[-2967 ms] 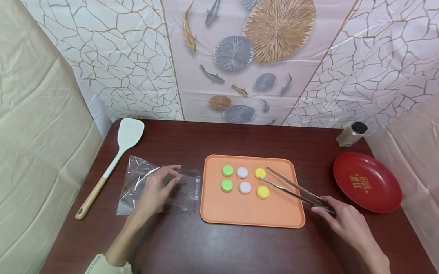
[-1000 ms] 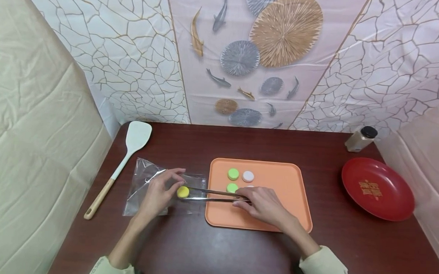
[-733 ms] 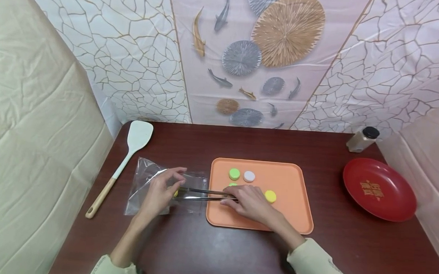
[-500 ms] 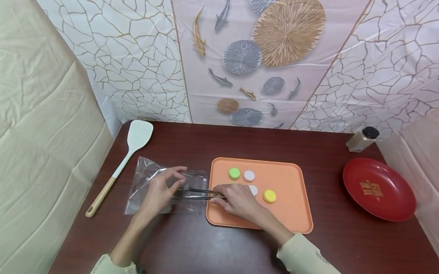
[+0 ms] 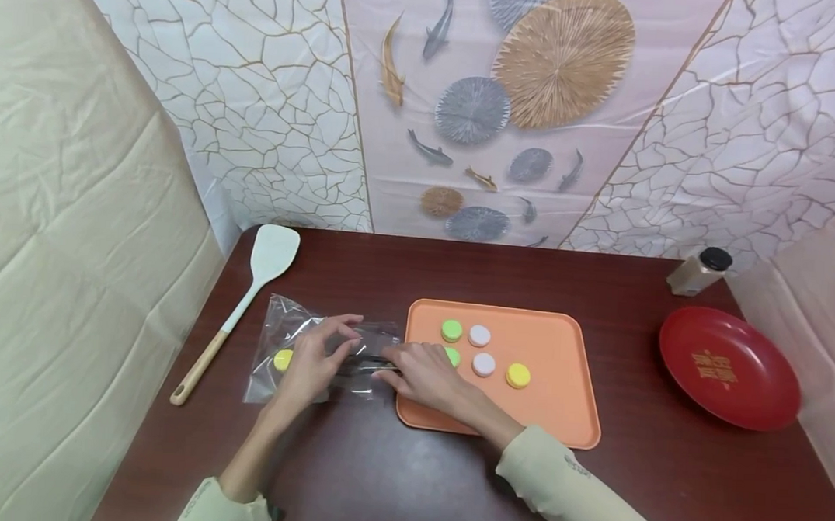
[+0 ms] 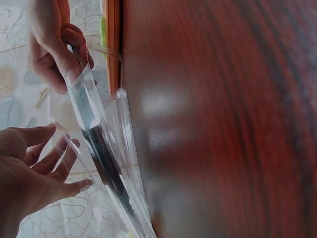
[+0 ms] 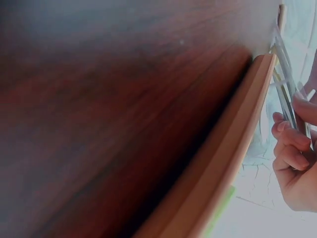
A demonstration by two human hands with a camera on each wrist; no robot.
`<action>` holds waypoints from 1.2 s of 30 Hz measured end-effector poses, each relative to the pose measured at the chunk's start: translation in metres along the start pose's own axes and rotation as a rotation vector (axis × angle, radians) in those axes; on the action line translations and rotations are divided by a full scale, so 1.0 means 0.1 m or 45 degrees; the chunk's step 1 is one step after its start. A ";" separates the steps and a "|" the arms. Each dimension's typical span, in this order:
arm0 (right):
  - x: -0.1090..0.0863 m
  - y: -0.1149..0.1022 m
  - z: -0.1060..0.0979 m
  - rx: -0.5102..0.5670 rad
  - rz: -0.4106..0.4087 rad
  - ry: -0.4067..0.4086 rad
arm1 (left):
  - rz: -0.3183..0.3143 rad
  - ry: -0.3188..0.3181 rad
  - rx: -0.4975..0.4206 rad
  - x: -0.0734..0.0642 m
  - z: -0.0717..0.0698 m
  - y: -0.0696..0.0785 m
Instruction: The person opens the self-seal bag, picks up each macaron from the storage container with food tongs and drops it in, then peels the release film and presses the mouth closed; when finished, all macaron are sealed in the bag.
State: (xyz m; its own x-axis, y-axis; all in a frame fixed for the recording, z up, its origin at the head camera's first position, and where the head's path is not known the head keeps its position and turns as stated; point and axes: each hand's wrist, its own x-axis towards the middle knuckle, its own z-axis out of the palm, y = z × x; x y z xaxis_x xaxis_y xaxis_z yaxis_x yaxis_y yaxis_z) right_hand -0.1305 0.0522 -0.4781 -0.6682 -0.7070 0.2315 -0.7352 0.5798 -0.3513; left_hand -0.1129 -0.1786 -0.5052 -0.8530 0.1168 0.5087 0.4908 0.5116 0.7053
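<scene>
My right hand (image 5: 423, 373) grips metal tongs (image 6: 106, 161), which reach leftward into the mouth of a clear plastic bag (image 5: 261, 382). A yellow macaron (image 5: 282, 359) shows inside the bag, left of my left hand; the tongs' tips are hidden behind that hand. My left hand (image 5: 315, 357) has its thumb and fingers spread at the bag's mouth, with fingertips at the film edge in the left wrist view. On the orange tray (image 5: 543, 421) lie green macarons (image 5: 452, 330), pale lilac macarons (image 5: 484, 364) and one yellow macaron (image 5: 518, 375); my right hand partly covers a green one.
A white spatula (image 5: 271, 254) with a wooden handle lies along the table's left side. At the right are a red plate (image 5: 735, 368) with gold characters and a black-capped jar (image 5: 700, 271). Patterned cloth (image 5: 269, 130) hangs behind the dark wooden table (image 5: 408, 478).
My right hand has carried a yellow macaron with the tongs from the tray leftward into the bag. It has slid deeper, past my left hand, which stays at the bag's mouth.
</scene>
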 end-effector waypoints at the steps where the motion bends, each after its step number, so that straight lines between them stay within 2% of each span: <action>1: 0.01 0.00 0.02 0.010 -0.008 0.007 | -0.013 0.001 0.005 0.00 0.00 0.02; 2: 0.03 0.01 0.03 0.021 -0.018 0.011 | -0.021 0.003 0.005 0.01 0.00 0.04; 4: 0.04 0.13 0.20 0.002 -0.059 0.040 | -0.055 -0.003 0.017 0.02 -0.01 0.09; 6: 0.05 0.13 0.21 0.019 -0.067 0.039 | -0.110 -0.025 0.043 0.05 -0.04 0.22; 7: 0.05 0.12 0.21 0.026 -0.062 0.031 | -0.148 -0.045 0.065 0.07 -0.05 0.30; 9: 0.05 0.11 0.21 0.026 -0.039 0.008 | -0.203 -0.076 0.082 0.09 -0.06 0.35; 11: 0.04 -0.01 0.06 0.090 0.004 -0.036 | -0.232 -0.090 0.079 0.09 -0.06 0.37; 12: 0.03 0.00 0.06 0.096 0.006 -0.037 | -0.222 -0.085 0.074 0.09 -0.06 0.36; 13: 0.01 0.09 0.16 0.070 -0.008 -0.015 | -0.209 -0.078 0.067 0.08 -0.06 0.35; 15: -0.03 0.19 0.24 0.059 -0.029 0.029 | -0.136 -0.051 0.014 0.04 -0.02 0.16; 17: -0.10 0.24 0.23 0.063 -0.031 0.051 | -0.113 -0.044 0.012 0.02 -0.01 0.13; 19: -0.17 0.26 0.16 0.045 -0.001 0.059 | -0.128 -0.048 0.022 0.03 -0.01 0.15; 20: -0.21 0.20 0.01 0.081 0.033 0.031 | -0.148 -0.053 0.027 0.03 -0.01 0.15; 22: -0.31 0.17 -0.18 0.103 0.095 -0.005 | -0.224 -0.073 0.070 0.07 -0.06 0.34; 25: -0.51 0.25 -0.34 0.100 0.148 -0.010 | -0.270 -0.077 0.062 0.09 -0.06 0.37; 32: -1.10 0.53 -0.66 0.007 0.170 0.044 | -0.249 -0.059 0.076 0.08 -0.05 0.36; 36: -1.42 0.62 -0.84 -0.005 0.269 0.020 | -0.249 -0.065 0.076 0.09 -0.04 0.35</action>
State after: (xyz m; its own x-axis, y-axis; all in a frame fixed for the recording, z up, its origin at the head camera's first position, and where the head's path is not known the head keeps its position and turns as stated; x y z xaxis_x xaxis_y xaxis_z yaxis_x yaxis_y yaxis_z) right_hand -0.0909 0.2230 -0.4570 -0.8091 -0.5633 0.1675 -0.5791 0.7160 -0.3898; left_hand -0.1022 -0.1631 -0.4741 -0.9395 0.0525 0.3386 0.3051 0.5780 0.7569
